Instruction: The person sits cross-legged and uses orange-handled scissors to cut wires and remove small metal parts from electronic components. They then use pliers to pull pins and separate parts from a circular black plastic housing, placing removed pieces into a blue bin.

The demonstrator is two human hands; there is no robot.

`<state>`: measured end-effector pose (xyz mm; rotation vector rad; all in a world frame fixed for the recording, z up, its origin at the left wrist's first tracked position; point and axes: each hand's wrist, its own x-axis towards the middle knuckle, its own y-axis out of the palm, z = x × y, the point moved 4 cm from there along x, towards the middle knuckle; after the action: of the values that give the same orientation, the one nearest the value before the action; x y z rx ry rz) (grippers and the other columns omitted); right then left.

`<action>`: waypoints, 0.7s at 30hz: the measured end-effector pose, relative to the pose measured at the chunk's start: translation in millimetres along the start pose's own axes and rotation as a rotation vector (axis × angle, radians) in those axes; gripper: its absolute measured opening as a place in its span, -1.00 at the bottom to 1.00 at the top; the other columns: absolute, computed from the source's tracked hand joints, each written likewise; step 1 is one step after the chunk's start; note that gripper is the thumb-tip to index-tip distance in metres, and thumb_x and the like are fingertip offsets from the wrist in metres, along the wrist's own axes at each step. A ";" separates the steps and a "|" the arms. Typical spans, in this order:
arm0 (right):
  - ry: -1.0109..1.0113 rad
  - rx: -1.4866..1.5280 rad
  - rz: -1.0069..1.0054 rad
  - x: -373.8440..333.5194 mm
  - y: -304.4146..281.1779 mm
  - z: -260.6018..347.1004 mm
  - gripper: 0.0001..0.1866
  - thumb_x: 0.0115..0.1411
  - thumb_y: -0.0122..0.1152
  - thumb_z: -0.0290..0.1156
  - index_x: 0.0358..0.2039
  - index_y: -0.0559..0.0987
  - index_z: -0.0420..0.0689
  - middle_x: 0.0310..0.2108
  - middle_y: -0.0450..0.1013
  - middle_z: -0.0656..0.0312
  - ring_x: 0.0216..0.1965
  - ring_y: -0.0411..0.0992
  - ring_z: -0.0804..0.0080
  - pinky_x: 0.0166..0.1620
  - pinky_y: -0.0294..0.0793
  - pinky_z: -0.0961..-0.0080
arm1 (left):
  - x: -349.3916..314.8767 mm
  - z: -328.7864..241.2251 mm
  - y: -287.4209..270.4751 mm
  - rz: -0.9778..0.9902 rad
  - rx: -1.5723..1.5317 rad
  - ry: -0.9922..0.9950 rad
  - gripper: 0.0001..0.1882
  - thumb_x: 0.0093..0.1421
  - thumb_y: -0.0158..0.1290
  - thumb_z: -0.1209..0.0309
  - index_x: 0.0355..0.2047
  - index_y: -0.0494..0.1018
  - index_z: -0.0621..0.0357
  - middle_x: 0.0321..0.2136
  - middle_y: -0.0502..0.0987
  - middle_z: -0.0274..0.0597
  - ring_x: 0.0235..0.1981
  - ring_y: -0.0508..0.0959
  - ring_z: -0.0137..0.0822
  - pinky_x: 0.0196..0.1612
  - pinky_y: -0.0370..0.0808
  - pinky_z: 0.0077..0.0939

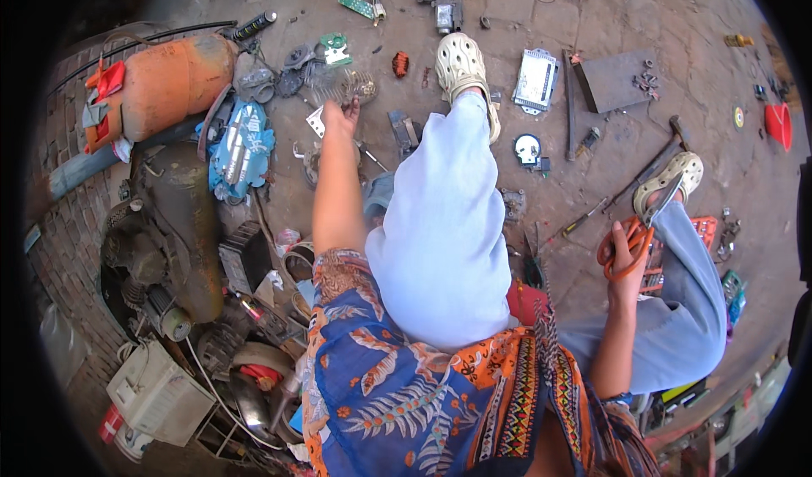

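My left hand (340,118) is stretched out to the ground ahead, its fingers closed at the lower edge of a ribbed, finned metal piece (345,84), which looks slightly blurred. Against that hand lies a small white bracket with holes (315,123). My right hand (624,265), by my bent right leg, is wrapped round the orange handles of a pair of scissors (640,238). Their dark blades point up toward my right clog (670,181). A reddish copper coil (400,64) and a green-and-white part (335,48) lie beyond my left hand.
To the left are an orange gas cylinder (173,84), a blue plastic-wrapped bundle (241,151) and a dark tank (182,215). Ahead lie a white module (536,80) and a grey metal box (616,79). A hammer (660,166) and a screwdriver (584,218) lie toward the right.
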<state>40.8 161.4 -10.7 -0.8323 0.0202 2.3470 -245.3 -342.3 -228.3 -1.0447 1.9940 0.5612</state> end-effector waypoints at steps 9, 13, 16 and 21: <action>0.025 -0.019 0.077 -8.4 12.7 4.2 -0.83 0.19 0.09 -0.42 -0.47 0.33 -0.15 -0.74 0.24 0.34 -0.75 0.18 0.63 -0.67 0.12 0.68 | -122.3 86.8 72.5 0.285 1.451 1.364 -0.42 -0.10 0.23 0.29 -0.04 0.34 0.11 -0.05 0.31 0.21 0.04 0.30 0.12 0.04 0.29 -0.08; 0.029 -0.030 0.038 -4.6 17.4 8.4 -0.82 0.19 0.08 -0.41 -0.49 0.33 -0.14 -0.74 0.24 0.34 -0.75 0.19 0.63 -0.66 0.13 0.68 | -81.7 83.0 115.9 0.140 1.741 1.305 -0.23 -0.19 0.31 0.18 0.09 0.30 -0.17 0.21 -0.01 0.18 0.21 0.00 0.26 0.19 0.13 -0.03; 0.058 -0.036 -0.002 0.0 19.1 9.0 -0.84 0.18 0.09 -0.42 -0.48 0.33 -0.15 -0.72 0.24 0.34 -0.74 0.20 0.64 -0.65 0.13 0.69 | -51.5 85.9 118.8 0.193 1.694 1.214 -0.30 -0.18 0.31 0.21 0.05 0.36 -0.16 0.17 0.04 0.14 0.18 0.07 0.20 0.17 0.19 -0.10; 0.095 -0.026 -0.036 3.1 15.8 6.4 -0.84 0.18 0.09 -0.42 -0.47 0.33 -0.15 -0.71 0.25 0.35 -0.73 0.20 0.64 -0.65 0.13 0.69 | -48.6 104.0 106.6 0.163 1.549 1.402 -0.56 -0.15 0.27 0.37 -0.18 0.50 0.03 -0.01 0.27 0.13 0.02 0.27 0.15 0.04 0.30 -0.14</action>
<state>26.3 152.1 -10.3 -0.9481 0.0150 2.2772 -270.6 -188.9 -247.3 -0.0822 2.5090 -1.9139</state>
